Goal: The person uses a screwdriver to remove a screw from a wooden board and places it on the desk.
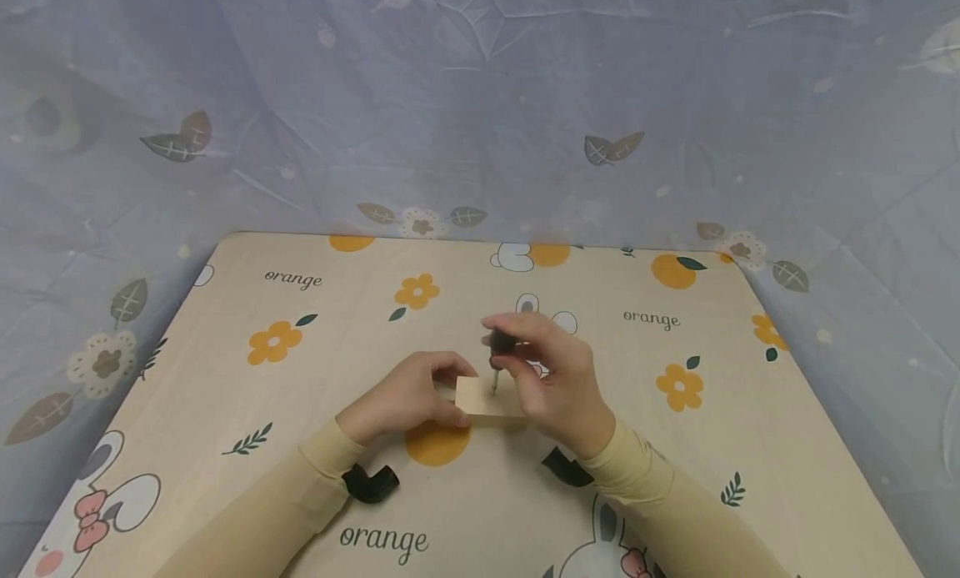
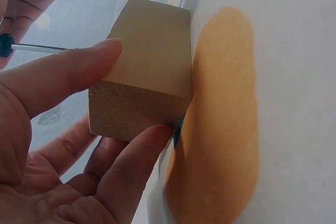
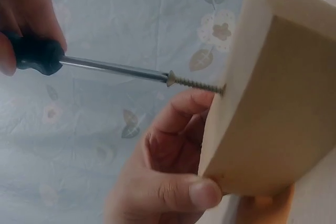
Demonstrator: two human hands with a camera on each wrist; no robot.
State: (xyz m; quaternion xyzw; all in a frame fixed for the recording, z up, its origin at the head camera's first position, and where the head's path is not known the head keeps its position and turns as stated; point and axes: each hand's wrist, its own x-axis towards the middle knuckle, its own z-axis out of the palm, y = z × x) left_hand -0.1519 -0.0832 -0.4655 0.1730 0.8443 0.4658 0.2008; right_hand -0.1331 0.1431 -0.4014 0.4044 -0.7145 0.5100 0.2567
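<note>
A pale wooden block (image 1: 474, 403) lies on the table, its left end between the thumb and fingers of my left hand (image 1: 405, 399). My right hand (image 1: 558, 378) grips the dark handle of a screwdriver (image 1: 502, 342) above the block. In the right wrist view, the screwdriver's metal shaft (image 3: 115, 69) meets the head of a threaded screw (image 3: 197, 84). The screw's tip is in the block's top face, with most of its thread still outside. In the left wrist view, my left thumb presses near an edge of the block (image 2: 152, 45).
A patterned cloth (image 1: 360, 311) with oranges, flowers and rabbits covers the table. Behind it hangs a grey-blue curtain (image 1: 480, 103) with leaf prints. Black straps (image 1: 371, 484) show at both wrists.
</note>
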